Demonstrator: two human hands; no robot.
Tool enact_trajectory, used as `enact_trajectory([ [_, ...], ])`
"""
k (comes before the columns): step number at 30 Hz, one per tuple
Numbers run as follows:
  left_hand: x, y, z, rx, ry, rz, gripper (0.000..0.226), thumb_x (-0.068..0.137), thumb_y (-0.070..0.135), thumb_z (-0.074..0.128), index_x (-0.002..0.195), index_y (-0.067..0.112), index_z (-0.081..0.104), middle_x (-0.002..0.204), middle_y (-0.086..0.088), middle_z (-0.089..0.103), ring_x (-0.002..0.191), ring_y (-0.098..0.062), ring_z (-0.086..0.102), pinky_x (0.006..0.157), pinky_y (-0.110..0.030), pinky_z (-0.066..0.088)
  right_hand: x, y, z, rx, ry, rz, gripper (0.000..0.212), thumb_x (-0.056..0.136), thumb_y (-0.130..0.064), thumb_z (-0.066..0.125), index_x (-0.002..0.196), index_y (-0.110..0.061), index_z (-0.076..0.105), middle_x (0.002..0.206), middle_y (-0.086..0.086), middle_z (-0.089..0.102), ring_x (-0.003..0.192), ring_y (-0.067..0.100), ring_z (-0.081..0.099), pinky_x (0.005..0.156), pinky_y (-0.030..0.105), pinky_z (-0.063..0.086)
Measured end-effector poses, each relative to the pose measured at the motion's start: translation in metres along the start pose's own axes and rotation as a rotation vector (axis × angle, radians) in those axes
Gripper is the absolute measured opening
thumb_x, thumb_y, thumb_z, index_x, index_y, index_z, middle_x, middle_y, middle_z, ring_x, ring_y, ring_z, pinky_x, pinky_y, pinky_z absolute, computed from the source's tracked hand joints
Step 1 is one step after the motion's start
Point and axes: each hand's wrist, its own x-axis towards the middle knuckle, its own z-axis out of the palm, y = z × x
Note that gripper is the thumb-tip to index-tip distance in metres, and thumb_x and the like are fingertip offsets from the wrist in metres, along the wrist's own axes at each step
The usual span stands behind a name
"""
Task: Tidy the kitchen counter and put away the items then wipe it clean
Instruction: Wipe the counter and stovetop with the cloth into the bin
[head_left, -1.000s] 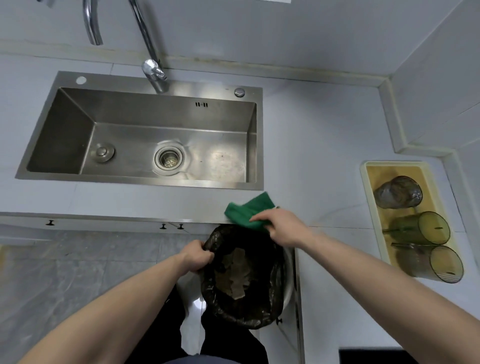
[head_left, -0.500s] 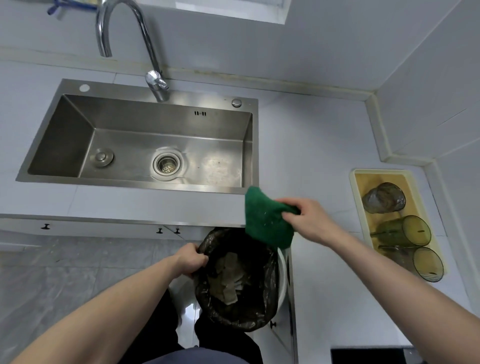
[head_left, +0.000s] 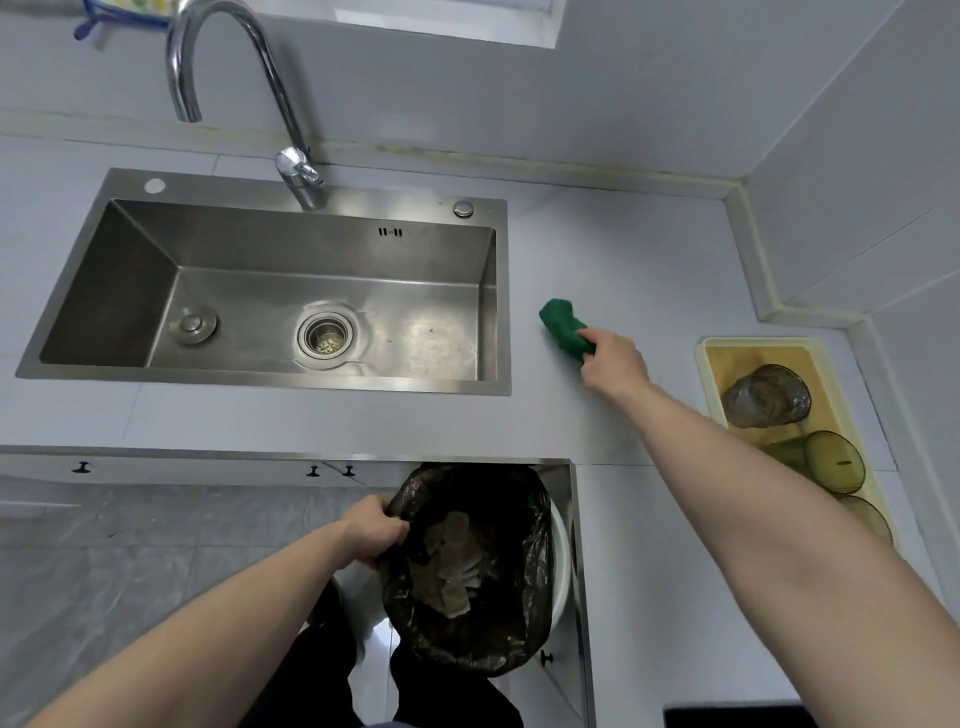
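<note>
The green scouring cloth (head_left: 563, 328) sits bunched on the pale table (head_left: 597, 249), just right of the sink, and the right hand (head_left: 612, 362) has its fingers curled round the cloth's near end, pressing it down onto the surface. The right arm stretches out long from the near right corner to reach it.

Down at the near edge, the left hand (head_left: 375, 529) grips the left rim of the black bin liner (head_left: 524, 551), fingers bunched into the plastic. The liner lines a white bin (head_left: 560, 561) held just below the table's front edge, and flat scraps of brownish waste (head_left: 451, 566) lie inside it.

To the left of the cloth, the stainless steel sink (head_left: 124, 291) is sunk into the table, with its strainer drain (head_left: 325, 335) near the middle and a round plug (head_left: 192, 324) to the left of that. The curved chrome tap (head_left: 270, 88) rises from the sink's far rim.

Over on the right, a cream tray (head_left: 707, 374) lies along the wall, holding a smoky glass cup (head_left: 768, 397) at its far end and tinted green cups (head_left: 826, 460) on their sides nearer in.
</note>
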Motion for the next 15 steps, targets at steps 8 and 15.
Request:
enact_trajectory([
  [8,0.002,0.0,-0.002,0.002,-0.01,-0.013,0.019,0.083,0.008,0.06,0.103,0.008,0.063,0.106,-0.021,0.071,0.092,-0.034,0.073,0.077,-0.048,0.064,-0.042,-0.019,0.066,-0.08,-0.115,-0.083,0.048,0.088,-0.001,0.054,0.124,-0.032,0.064,0.124,0.004,0.068,0.112,0.03,0.063,0.086,0.03,0.05],
  [15,0.0,0.001,0.001,-0.009,0.0,-0.011,0.023,0.084,0.007,0.058,0.105,0.009,0.067,0.104,-0.021,0.073,0.089,-0.034,0.074,0.068,-0.046,0.065,-0.149,-0.049,0.108,0.028,-0.296,-0.265,0.039,0.092,-0.01,0.053,0.116,-0.037,0.068,0.126,-0.002,0.069,0.115,0.026,0.062,0.098,0.033,0.051],
])
